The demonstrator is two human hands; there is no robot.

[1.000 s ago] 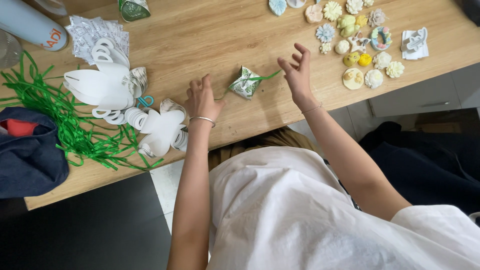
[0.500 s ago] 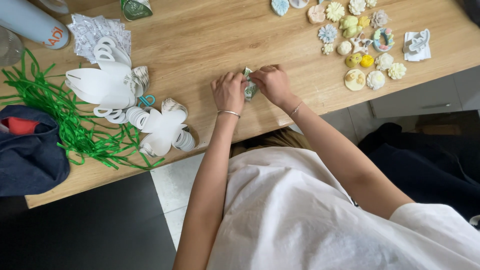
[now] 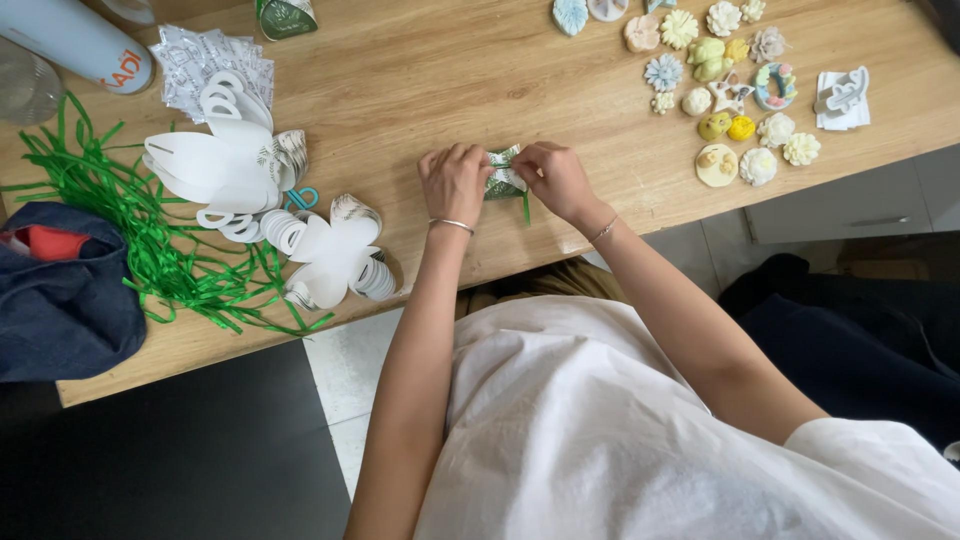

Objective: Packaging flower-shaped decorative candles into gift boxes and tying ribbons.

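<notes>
While pinched together — 2 hands [image 3: 505, 180], 1 folded packet [image 3: 503, 172], 1 green ribbon [image 3: 525, 207].

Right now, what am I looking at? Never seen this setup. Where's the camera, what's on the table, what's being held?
There is no machine: a person works with bare hands, filmed from a camera on their head that looks down. The left hand and right hand together pinch a small green and white folded paper piece on the wooden table. To the left lie white paper loop shapes, a tangle of green ribbon strips and a dark blue cloth bag. At the upper right sit small pastel flower-shaped pieces.
</notes>
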